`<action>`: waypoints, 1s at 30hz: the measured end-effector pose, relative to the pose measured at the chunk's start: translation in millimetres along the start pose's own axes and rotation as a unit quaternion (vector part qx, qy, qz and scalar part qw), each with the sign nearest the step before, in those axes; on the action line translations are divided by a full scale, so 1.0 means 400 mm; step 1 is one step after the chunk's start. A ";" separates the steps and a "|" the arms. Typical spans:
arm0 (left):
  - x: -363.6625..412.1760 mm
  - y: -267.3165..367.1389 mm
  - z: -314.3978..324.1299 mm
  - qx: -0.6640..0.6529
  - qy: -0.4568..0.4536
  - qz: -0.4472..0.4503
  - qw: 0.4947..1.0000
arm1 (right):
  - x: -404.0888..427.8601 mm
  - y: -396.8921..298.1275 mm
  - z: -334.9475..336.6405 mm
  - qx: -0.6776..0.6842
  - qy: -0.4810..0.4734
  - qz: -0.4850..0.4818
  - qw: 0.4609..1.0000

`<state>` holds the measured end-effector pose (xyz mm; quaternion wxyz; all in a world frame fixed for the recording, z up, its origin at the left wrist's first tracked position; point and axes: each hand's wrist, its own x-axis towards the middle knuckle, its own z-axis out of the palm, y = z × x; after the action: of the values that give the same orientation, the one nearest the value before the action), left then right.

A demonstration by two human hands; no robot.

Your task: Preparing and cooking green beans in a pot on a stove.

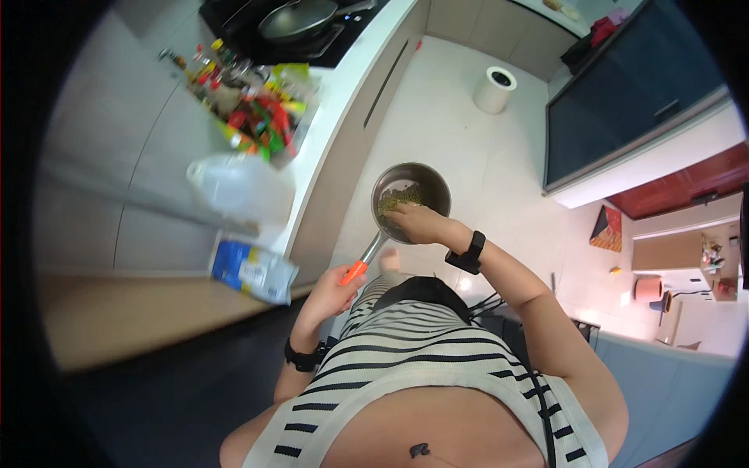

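My left hand (332,296) grips the orange handle (354,272) of a stainless steel saucepan (439,181), which I hold up above the floor in front of me. Small green beans (399,198), seemingly mung beans, lie in the bottom of the pan. My right hand (418,222) reaches over the near rim, with its fingertips down at the beans. Its fingers are partly hidden, and whether they hold any beans does not show.
On the left counter stand a translucent plastic jug (243,190), several bottles and packets (251,114), and a blue bag (254,272). A lidded pan (298,20) sits on the black cooktop (345,44). Farther off, a white bin (492,93) stands on the tiled floor.
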<state>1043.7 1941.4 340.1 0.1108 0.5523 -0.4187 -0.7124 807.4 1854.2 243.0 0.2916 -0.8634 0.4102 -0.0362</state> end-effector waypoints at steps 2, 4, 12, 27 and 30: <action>0.151 0.130 -0.009 0.035 -0.002 0.024 0.999 | 0.041 0.157 -0.128 -0.041 0.067 0.043 0.996; 0.291 0.244 -0.019 0.078 -0.011 0.045 0.996 | 0.080 0.308 -0.239 -0.074 0.139 0.091 0.983; 0.795 0.637 0.016 0.178 -0.055 0.047 0.981 | 0.248 0.779 -0.387 0.052 0.056 0.148 0.986; 1.518 1.224 0.145 0.147 -0.017 0.079 0.986 | 0.469 1.606 -0.885 0.048 0.021 0.223 0.973; 1.683 1.353 0.126 0.172 -0.028 0.063 0.983 | 0.568 1.796 -0.957 0.191 0.047 0.164 0.967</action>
<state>588.5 1209.3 263.9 0.0468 0.5152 -0.5719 -0.6367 348.6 1152.4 136.6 0.4336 -0.7096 0.5451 -0.1066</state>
